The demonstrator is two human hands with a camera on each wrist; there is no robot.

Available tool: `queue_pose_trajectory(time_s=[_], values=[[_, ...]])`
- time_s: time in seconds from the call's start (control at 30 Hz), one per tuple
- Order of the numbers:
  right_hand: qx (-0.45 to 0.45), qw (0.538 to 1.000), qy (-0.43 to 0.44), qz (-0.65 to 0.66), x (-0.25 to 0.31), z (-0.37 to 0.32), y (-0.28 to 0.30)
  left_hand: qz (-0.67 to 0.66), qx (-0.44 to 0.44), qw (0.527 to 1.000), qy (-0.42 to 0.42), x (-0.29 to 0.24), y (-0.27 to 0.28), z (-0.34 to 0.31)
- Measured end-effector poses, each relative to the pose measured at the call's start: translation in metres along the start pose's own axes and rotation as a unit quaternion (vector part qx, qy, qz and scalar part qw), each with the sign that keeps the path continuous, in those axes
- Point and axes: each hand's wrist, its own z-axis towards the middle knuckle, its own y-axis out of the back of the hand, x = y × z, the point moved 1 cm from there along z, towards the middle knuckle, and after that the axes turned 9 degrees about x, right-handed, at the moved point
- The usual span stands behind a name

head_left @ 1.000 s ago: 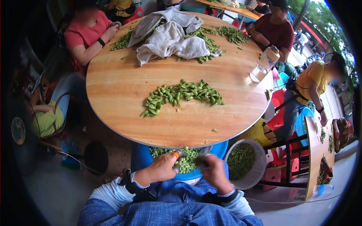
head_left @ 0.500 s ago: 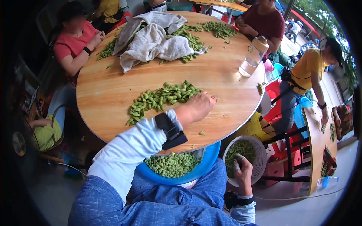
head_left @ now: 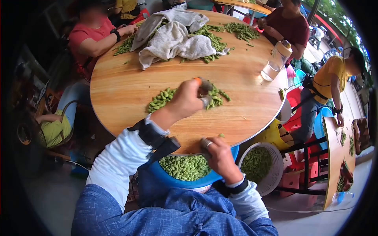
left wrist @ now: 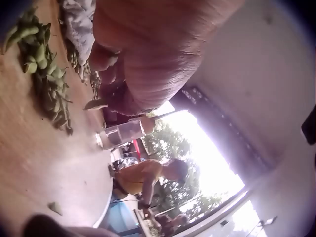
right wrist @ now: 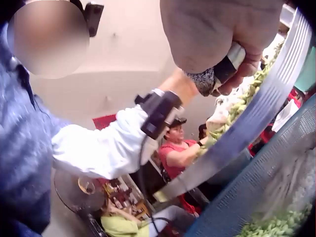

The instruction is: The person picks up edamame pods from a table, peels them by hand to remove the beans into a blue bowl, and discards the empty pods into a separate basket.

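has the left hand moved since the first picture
Yes, forward, past the near edge of the round table. The left hand was at the blue basin and is now over the pods.

Looks like an open-fronted communal food-prep area | gathers people [head_left: 289, 29] around a round wooden table [head_left: 126, 84] with green pods [head_left: 160, 100] | includes red plastic stools [head_left: 293, 122] | opens onto paving [head_left: 351, 103] and trees [left wrist: 173, 143]

The right hand [head_left: 223, 158] is moving from the white basket [head_left: 278, 167] to the table's [head_left: 122, 86] near edge; the left hand [head_left: 184, 101] is shifting inward over the pods [head_left: 157, 101].
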Motion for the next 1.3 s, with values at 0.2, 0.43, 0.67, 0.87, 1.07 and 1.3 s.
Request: queue_pose_trajectory(time_s=[0.2,0.43,0.67,0.87,1.07,1.3], values=[[-0.183,0.961,-0.156,-0.138,-0.046,-0.018,0.048,-0.341,-0.121,0.928,0.091,0.007,0.036,-0.101],[0.062,0.780,-0.246,0.572,0.044,-0.007,0.007,-0.486,-0.177,0.854,0.054,-0.004,-0.009,-0.140],[0.069,0.871,-0.190,0.447,0.051,-0.005,-0.006,-0.344,-0.025,0.935,0.078,-0.014,-0.017,-0.170],[0.153,0.963,-0.053,0.213,0.061,0.000,0.000,-0.262,0.272,0.907,0.188,0.002,-0.014,-0.173],[0.016,0.977,-0.155,0.143,0.034,-0.008,-0.009,-0.331,0.107,0.922,0.168,0.013,-0.007,-0.185],[0.028,0.907,-0.210,0.364,0.037,-0.023,-0.022,-0.089,0.048,0.989,0.106,-0.006,-0.008,-0.182]])
